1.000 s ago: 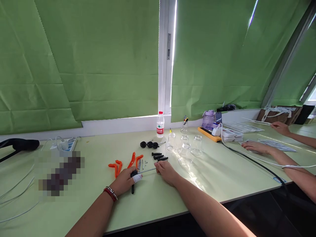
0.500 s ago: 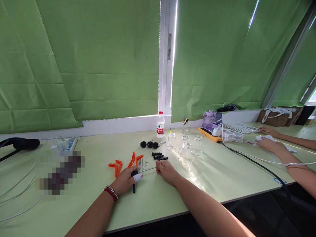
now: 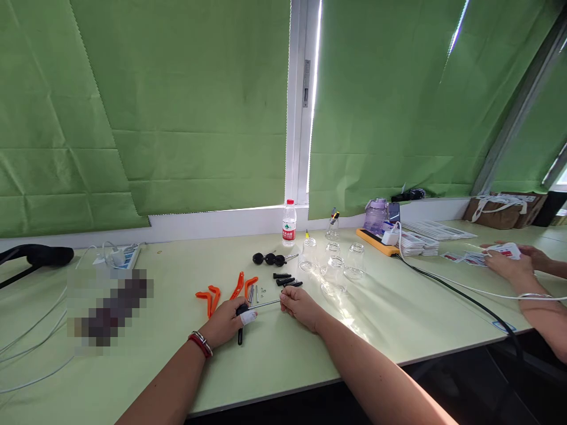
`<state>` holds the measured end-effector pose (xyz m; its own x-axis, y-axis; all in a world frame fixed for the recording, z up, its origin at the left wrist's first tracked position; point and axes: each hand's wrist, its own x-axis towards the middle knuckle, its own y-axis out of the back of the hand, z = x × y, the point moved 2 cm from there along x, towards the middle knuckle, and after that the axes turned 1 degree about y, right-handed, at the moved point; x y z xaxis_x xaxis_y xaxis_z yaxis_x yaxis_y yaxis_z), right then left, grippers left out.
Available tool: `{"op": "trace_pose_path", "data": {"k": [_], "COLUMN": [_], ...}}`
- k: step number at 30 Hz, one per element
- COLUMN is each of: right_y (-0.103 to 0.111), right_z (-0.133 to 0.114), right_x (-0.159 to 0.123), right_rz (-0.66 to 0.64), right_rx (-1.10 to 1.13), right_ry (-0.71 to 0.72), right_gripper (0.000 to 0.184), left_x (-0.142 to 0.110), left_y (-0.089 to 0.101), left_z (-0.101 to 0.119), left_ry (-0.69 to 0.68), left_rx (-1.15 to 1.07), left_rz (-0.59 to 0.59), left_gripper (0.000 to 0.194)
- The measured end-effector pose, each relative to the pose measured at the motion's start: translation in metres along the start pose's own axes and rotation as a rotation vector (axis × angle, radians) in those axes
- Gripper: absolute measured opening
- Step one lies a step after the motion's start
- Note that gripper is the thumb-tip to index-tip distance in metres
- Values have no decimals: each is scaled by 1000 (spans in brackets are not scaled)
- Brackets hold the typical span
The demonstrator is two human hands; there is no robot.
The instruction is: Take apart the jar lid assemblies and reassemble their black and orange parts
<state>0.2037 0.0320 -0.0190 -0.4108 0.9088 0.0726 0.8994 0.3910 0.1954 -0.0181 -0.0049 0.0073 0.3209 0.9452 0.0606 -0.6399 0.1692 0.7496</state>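
Observation:
My left hand, its thumb wrapped in white tape, is closed around the black round end of a thin metal rod. A black stick-like piece points down below that hand; whether it joins the rod I cannot tell. My right hand pinches the rod's far end between its fingertips. Just beyond my hands lie orange angled pieces, small metal screws and black ridged pieces. Further back are black ball-ended rods.
Several clear glasses stand upside down right of centre, near a water bottle. An orange power strip trails a black cable. At right, another person's hands hold cards. A blurred patch lies at left.
My hands keep nearly the same hold on the rod. The view shifts slightly. At right, the other person's hands have come together and lifted a white card.

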Motion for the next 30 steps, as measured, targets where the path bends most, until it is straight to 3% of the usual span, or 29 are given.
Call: {"op": "trace_pose_path", "data": {"k": [10, 15, 19, 30], "right_y": [1, 0, 0, 1], "right_z": [5, -1, -2, 0], "right_x": [4, 1, -1, -1], "right_rz": [25, -10, -30, 5], "right_rx": [-84, 108, 116, -63], "right_ry": [6, 3, 8, 18], "right_gripper": [43, 24, 19, 41], "left_x": [0, 1, 1, 0], "left_y": [0, -1, 0, 1], "left_z": [-2, -4, -3, 0], "left_ry": [-21, -18, -16, -10], "left_rx": [-24, -23, -17, -4], "left_rz": [-3, 9, 8, -1], "left_gripper": [33, 32, 32, 35]}}
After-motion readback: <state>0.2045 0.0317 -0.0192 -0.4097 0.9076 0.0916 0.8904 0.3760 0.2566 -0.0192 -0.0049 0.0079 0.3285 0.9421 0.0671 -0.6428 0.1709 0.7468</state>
